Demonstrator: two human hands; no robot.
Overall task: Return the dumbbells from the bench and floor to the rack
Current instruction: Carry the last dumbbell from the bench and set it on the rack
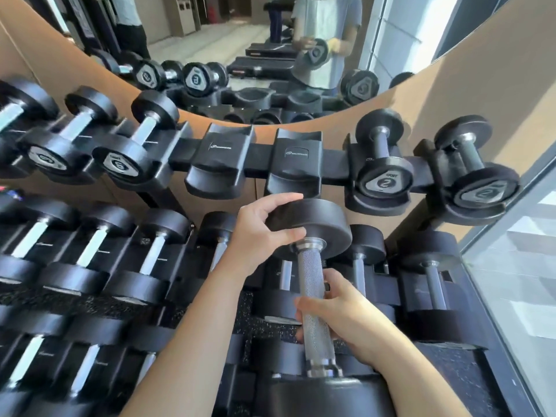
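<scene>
I hold a black dumbbell (314,296) with a knurled steel handle in front of the rack (255,152), pointing away from me. My right hand (340,314) is wrapped around the handle. My left hand (264,230) grips the rim of the far head, which hovers just below two empty cradles (221,158) on the top tier. The near head fills the bottom of the view.
Top tier holds dumbbells marked 2 (382,164) at the right and larger ones (132,145) at the left. Lower tiers are packed with several dumbbells. A round mirror (240,55) hangs behind the rack. A glass wall (511,266) runs along the right.
</scene>
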